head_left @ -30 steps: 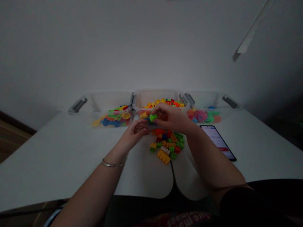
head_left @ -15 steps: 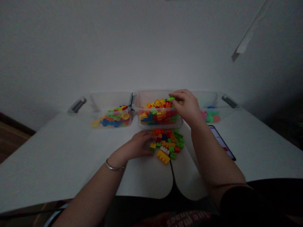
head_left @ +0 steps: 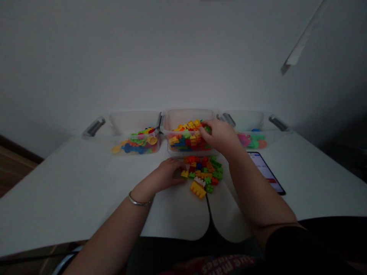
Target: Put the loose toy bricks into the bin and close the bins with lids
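Note:
My left hand (head_left: 169,173) curls around the left edge of the loose pile, thumb and fingertips closed about a small yellow building brick (head_left: 184,174). Beside it on the table lies a mixed pile of building bricks (head_left: 206,175) in red, green, orange, yellow, blue and white. A larger yellow brick (head_left: 197,189) lies at the pile's near edge. My right hand (head_left: 219,135) is over the right side of the middle clear box (head_left: 189,153), which is heaped with bricks. A green brick (head_left: 208,129) shows between its thumb and forefinger, partly hidden by the hand.
To the left stands a clear box (head_left: 134,113) with colourful toy pieces; another clear box (head_left: 249,113), at the right, holds pink, green and orange pieces. A phone (head_left: 271,175) lies under my right forearm. The white table (head_left: 94,194) meets a wall behind the boxes.
My right hand has moved down and left into the middle box, the green brick lowering with it. My left fingers have closed in on the small yellow brick.

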`<state>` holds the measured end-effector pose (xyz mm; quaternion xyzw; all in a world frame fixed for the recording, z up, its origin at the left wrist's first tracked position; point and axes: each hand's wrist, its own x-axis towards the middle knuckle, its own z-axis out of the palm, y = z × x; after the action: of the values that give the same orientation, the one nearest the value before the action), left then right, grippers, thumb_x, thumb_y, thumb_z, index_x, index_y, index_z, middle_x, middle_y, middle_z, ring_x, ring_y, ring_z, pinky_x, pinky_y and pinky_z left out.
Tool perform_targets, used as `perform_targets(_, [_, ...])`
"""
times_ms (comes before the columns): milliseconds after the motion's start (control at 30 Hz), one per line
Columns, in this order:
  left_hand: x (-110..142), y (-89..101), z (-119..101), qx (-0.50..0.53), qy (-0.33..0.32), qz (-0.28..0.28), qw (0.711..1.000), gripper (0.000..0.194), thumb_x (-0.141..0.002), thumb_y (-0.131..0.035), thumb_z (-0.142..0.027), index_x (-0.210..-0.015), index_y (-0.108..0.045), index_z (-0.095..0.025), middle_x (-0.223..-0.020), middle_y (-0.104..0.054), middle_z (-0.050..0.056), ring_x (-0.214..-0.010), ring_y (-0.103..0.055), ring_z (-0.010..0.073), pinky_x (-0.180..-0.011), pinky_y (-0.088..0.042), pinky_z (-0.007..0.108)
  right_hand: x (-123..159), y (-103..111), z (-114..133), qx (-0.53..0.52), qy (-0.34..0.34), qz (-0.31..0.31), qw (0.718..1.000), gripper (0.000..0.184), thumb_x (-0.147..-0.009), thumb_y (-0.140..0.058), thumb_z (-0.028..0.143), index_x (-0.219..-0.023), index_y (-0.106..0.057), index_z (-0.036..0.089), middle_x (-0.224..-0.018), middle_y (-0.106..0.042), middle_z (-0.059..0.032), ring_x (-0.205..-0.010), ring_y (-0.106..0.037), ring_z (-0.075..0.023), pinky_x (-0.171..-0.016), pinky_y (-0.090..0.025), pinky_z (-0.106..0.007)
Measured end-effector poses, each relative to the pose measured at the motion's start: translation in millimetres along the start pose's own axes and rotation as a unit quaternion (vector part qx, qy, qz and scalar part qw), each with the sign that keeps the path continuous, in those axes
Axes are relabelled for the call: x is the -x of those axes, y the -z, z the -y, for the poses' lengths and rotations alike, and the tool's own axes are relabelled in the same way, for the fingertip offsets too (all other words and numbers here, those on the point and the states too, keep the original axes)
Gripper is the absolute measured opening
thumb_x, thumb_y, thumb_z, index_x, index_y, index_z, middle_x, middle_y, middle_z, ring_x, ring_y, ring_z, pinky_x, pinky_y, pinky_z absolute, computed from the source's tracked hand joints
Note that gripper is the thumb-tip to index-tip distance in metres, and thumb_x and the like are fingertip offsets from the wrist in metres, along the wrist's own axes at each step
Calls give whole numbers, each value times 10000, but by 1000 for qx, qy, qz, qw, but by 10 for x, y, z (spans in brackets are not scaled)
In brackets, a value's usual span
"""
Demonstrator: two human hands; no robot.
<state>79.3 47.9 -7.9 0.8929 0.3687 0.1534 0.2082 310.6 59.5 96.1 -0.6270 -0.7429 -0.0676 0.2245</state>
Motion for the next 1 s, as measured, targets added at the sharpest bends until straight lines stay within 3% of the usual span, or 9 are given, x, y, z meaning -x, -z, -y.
perform_targets(167, [-11,23,-21,49,32,-39,997,327,-659,-822,-300,-963,-726,-227,-903,-685,55,-839,-600,231,-779,-474,349,6,-50,9,0,35,8,999,464,-980,-430,475,-1192,-717,178,-1004,-771,-150,-899,-707,-313,-841,-534,-475])
perform_targets(367, [-16,32,-44,195,84,-88,973,303,-689,-784,-302,-965,-696,-213,-911,-699,41,-817,-613,205,-758,-492,336,-15,-114,-70,-72,65,-31,995,421,-952,-491,395,-1225,-688,142,-1170,-736,-168,-1058,-674,-329,-952,-504,-511])
perform_targets(467, [-27,37,-55,277,116,-103,948,314,-696,-786,-306,-968,-673,-197,-968,-699,50,-861,-632,202,-788,-506,343,-6,-91,-72,-104,88,-83,987,361,-923,-531,330,-1197,-693,157,-1190,-724,-158,-1120,-644,-325,-1012,-468,-523])
perform_targets(567, [-48,49,-70,385,108,-109,910,339,-682,-810,-304,-964,-658,-191,-970,-694,45,-901,-642,193,-839,-509,346,27,-27,-43,-145,132,-147,969,315,-911,-542,268,-1179,-690,195,-1200,-720,-122,-1152,-628,-287,-1056,-437,-486])
perform_targets(667, [-67,64,-96,477,105,-119,865,381,-674,-838,-299,-995,-663,-192,-1018,-705,37,-935,-649,169,-878,-506,319,68,50,8,-194,187,-164,949,288,-914,-535,247,-1149,-695,201,-1169,-729,-99,-1126,-638,-251,-1038,-445,-442])
perform_targets(800, [-72,79,-115,541,138,-150,816,454,-650,-881,-335,-1033,-685,-190,-1054,-720,40,-913,-654,150,-846,-514,281,106,76,80,-244,250,-79,934,264,-921,-544,240,-1133,-700,222,-1141,-738,-72,-1084,-651,-221,-984,-474,-401])
perform_targets(1000, [-48,122,-101,594,181,-112,776,524,-640,-900,-416,-1067,-698,-189,-999,-723,47,-817,-658,133,-796,-514,279,116,-72,163,-217,299,98,924,333,-885,-626,211,-1216,-665,219,-1258,-703,-79,-1167,-627,-220,-1014,-457,-382])
